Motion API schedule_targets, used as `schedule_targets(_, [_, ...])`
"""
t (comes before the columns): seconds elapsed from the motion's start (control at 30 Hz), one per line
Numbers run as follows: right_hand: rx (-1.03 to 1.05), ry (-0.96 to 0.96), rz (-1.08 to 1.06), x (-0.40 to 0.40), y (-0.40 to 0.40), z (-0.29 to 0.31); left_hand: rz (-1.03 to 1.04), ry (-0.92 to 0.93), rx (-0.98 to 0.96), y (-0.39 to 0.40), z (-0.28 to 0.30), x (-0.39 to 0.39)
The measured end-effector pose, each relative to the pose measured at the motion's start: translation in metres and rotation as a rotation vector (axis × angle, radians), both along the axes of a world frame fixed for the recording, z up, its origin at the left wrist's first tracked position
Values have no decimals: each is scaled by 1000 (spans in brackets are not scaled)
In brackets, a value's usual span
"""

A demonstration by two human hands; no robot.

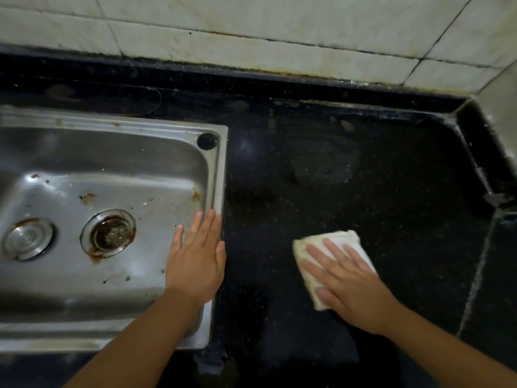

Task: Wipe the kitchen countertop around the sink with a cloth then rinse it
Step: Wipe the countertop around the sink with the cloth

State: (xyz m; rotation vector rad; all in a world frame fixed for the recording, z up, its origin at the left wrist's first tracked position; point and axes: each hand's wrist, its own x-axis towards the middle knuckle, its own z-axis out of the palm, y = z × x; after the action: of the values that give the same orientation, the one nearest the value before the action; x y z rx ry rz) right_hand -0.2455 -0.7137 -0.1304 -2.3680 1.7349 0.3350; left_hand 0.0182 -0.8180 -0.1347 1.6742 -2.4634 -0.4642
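A folded white cloth point(340, 242) lies flat on the dark speckled countertop point(349, 169) to the right of the sink. My right hand point(349, 281) presses down on it with fingers spread, covering its near half. The stainless steel sink point(215, 175) fills the left side, stained with rust around its drain point(112, 232). My left hand point(197, 259) rests flat on the sink's right rim, fingers apart, holding nothing.
A round metal stopper point(28, 238) sits in the basin left of the drain. Stained white wall tiles point(251, 29) run along the back. A raised dark ledge point(475, 152) borders the counter on the right. An empty tap hole point(207, 140) marks the sink's back right corner.
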Motion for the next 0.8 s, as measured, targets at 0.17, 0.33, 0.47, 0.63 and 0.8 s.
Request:
schedule_targets(0.17, [-56, -32, -775, -87, -34, 20, -38, -87, -117, -4, 2, 1])
schedule_targets(0.33, [32, -70, -905, -57, -172, 14, -47, -111, -144, -8, 2, -2])
schedule_targets(0.47, [-17, -169, -529, 32, -207, 4, -3, -76, -95, -15, 10, -6])
schedule_targets(0.63, [-137, -201, -204, 61, -94, -5, 41, -47, -115, -39, 21, -41])
schedule_targets(0.8, [-86, 31, -496, -65, -73, 4, 107, -62, -45, -57, 22, -71])
